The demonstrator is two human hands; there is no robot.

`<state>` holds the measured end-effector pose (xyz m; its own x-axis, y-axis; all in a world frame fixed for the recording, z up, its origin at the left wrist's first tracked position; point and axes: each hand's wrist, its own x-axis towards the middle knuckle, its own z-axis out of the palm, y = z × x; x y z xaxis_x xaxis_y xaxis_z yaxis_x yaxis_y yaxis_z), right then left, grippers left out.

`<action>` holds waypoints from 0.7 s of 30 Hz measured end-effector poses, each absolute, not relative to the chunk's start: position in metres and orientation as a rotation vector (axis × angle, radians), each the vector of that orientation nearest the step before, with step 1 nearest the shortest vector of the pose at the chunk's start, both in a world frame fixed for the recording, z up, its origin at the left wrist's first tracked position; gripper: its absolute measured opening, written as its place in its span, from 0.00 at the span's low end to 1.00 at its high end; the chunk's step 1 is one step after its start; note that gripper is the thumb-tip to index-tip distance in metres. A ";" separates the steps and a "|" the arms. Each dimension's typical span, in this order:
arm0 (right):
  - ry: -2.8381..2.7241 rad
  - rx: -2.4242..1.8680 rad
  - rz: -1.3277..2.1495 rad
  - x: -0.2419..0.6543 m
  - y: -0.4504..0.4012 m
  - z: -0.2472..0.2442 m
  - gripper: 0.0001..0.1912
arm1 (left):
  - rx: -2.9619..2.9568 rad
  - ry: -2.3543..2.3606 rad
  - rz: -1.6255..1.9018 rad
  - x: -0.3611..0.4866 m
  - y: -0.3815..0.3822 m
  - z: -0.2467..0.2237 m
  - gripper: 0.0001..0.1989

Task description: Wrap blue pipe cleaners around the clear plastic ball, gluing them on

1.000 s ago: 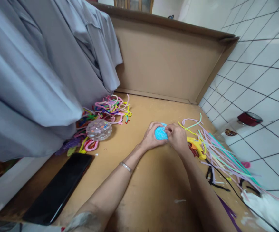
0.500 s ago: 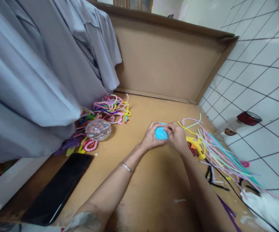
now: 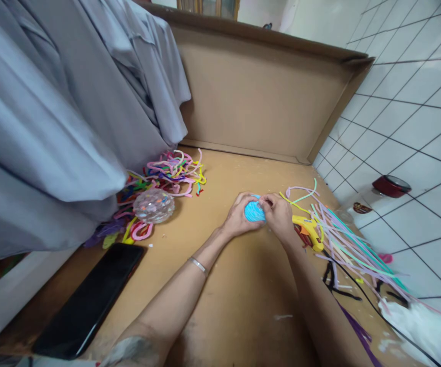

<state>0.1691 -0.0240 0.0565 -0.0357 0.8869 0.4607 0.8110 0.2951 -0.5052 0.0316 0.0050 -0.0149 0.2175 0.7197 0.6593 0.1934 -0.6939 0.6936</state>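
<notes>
A round blue piece with a ridged, coiled-looking surface is held low over the table, near its middle. My left hand curls around its left side, thumb along the near edge and fingers along the far one. At its right edge my right hand is closed in a pinch; whatever lies between those fingertips is too small to make out. Just right of my right hand lies a yellow glue gun with an orange trigger, its nozzle end partly hidden by the hand.
Loose pipe cleaners and a black cord lie at right, by a clear jar with a red lid. At left are tangled pipe cleaners, a clear faceted bowl, a black phone and hanging grey cloth. Cardboard stands behind.
Both hands keep almost the same hold on the blue piece. The whole view has shifted very slightly; nothing on the table has visibly moved.
</notes>
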 end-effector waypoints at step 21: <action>-1.811 -1.541 0.190 0.176 -0.027 0.067 0.13 | 1.948 0.876 1.476 0.029 0.006 -0.013 0.32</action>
